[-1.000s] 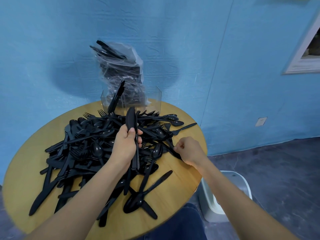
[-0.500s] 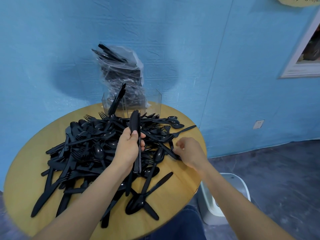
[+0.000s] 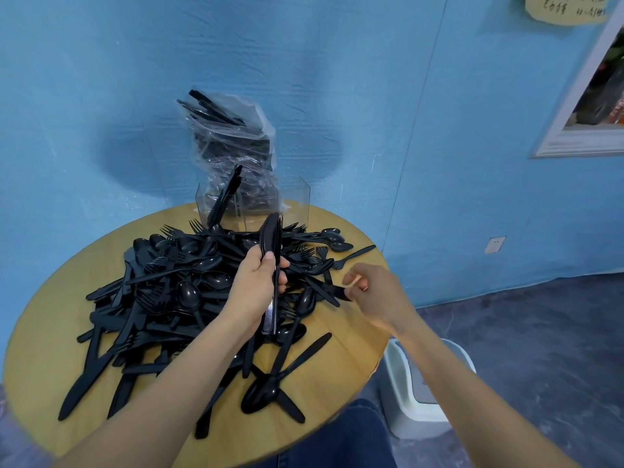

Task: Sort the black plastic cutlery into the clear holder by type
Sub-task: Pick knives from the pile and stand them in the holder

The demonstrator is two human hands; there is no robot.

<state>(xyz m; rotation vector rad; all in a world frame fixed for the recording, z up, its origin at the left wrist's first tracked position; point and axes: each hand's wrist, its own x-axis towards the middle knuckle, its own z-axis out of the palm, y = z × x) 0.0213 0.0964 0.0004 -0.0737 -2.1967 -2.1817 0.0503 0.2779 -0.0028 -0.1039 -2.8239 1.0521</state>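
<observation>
- Blue walls (image 3: 101, 79) stand all around the back; a round wooden desk (image 3: 40, 339) sits in front of them, and the floor (image 3: 540, 332) on the right is dark and grey.
- On the left and middle of the desk lies a big messy pile of black cutlery (image 3: 162, 298); forks, spoons and knives are all mixed up; most of the sorting looks not done yet.
- At the back of the desk stands the clear holder (image 3: 293, 201); its left part has a few black pieces (image 3: 224, 197) standing in it, leaning; the other parts look bare, as far as I can tell; a crinkly plastic bag (image 3: 233, 136) with more black cutlery stands just behind it.
- The left hand (image 3: 258, 285) has its grip closed around a small bunch of knives (image 3: 271, 265), held upright above the pile; I think they go in the holder next.
- The right hand (image 3: 374, 292) is blurry; its fingers seem to pinch the end of a knife (image 3: 324, 288) lying at the pile's right edge.
- Far right, a picture frame (image 3: 574, 130) hangs on the wall; a wall socket (image 3: 495, 244) is lower down; a white bin (image 3: 418, 410) sits on the floor beside the desk.
</observation>
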